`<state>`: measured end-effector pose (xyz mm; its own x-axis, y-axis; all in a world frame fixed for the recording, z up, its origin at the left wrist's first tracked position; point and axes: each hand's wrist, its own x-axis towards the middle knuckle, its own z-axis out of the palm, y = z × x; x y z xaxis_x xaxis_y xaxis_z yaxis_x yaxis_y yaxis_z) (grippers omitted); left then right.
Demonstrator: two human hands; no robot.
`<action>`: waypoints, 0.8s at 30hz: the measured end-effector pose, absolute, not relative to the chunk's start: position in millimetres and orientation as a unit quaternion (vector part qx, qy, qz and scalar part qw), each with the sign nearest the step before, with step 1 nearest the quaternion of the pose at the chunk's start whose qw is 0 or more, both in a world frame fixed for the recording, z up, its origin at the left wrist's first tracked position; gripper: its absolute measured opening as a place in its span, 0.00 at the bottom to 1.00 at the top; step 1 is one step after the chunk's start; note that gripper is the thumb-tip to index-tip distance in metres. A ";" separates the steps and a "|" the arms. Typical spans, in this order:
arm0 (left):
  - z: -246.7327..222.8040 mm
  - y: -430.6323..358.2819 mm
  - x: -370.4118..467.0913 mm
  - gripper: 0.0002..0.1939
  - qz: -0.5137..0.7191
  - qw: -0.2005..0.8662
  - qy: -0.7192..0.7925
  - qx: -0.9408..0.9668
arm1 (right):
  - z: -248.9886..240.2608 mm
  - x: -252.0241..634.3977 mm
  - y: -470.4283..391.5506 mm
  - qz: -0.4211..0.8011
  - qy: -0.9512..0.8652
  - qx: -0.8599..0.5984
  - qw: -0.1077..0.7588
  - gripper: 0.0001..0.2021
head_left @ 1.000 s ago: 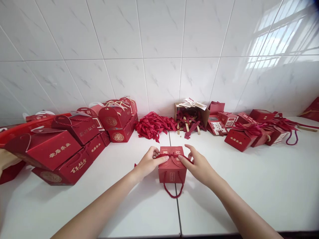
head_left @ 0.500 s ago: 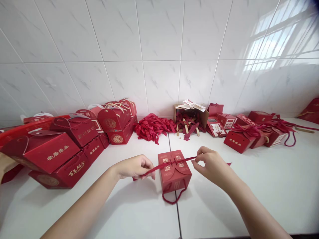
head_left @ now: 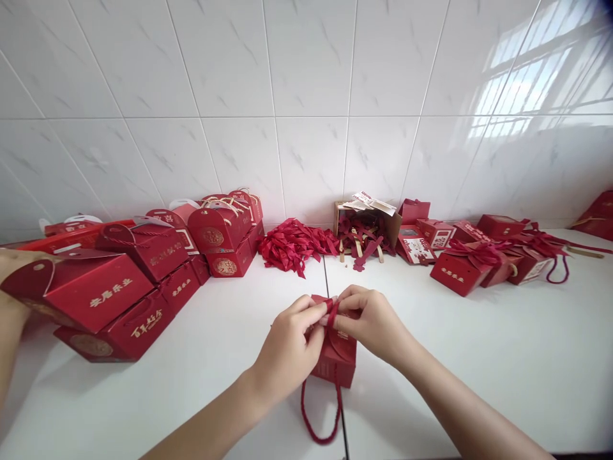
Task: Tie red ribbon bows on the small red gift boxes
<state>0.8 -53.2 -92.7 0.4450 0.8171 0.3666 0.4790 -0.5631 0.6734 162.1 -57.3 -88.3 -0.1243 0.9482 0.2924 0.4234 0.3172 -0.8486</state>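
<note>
A glossy red ribbon (head_left: 332,314) is pinched in the grip of the left hand (head_left: 287,348) and in that of the right hand (head_left: 376,322), fingertips closed upon it over the top of a small, straight-sided card box (head_left: 341,367). The box is set mid-worktop (head_left: 536,345), across a dark seam (head_left: 326,275); its curved flaps are partly covered by the fingers. A twisted cord handle (head_left: 320,439) is looped from its near side. Behind, a crumpled ribbon heap (head_left: 294,244) is piled against the tiled wall (head_left: 311,153). Trapezoid-sided boxes (head_left: 115,284) are stacked to the left, ribbon-tied boxes (head_left: 460,271) to the right; between both groups and the hands, smooth white surface is left open.
</note>
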 end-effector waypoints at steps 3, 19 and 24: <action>-99.2 -52.4 -1.8 0.13 0.346 0.212 0.386 0.828 | -88.5 161.1 -54.8 0.334 -0.673 -0.505 0.424 0.07; -91.0 -6.1 -21.8 0.08 0.315 0.198 0.309 0.875 | -76.4 178.2 -25.8 0.356 -0.764 -0.478 0.245 0.02; -86.0 -2.9 -48.9 0.08 0.275 0.193 0.414 0.846 | -80.0 198.8 -30.1 0.286 -0.754 -0.536 0.249 0.03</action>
<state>-48.9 -2.9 -86.0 0.5047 0.8073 0.3057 0.5945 -0.5818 0.5550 198.8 -30.1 -80.0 -0.3014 0.9511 0.0683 0.6660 0.2612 -0.6987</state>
